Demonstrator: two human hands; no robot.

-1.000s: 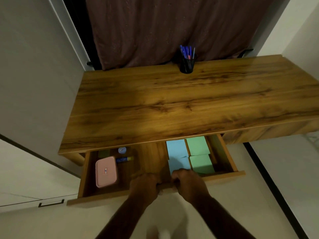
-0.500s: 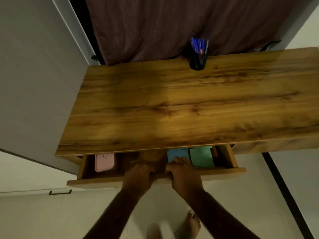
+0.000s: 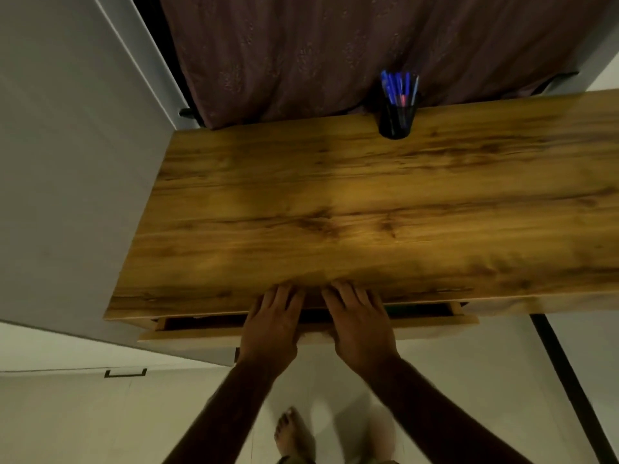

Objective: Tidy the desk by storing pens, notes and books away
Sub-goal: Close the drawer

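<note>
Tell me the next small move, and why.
Probably press the drawer fully shut: a narrow gap shows under the desk top, its front sticks out, and the left hand and right hand lie flat across that front.

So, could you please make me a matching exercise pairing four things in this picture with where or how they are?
1 black mesh pen cup
2 wooden drawer
3 dark brown curtain
4 bare foot

A on the floor
B at the far edge of the wooden desk
C almost shut
D hanging behind the desk

Pairs: 1-B, 2-C, 3-D, 4-A
</note>
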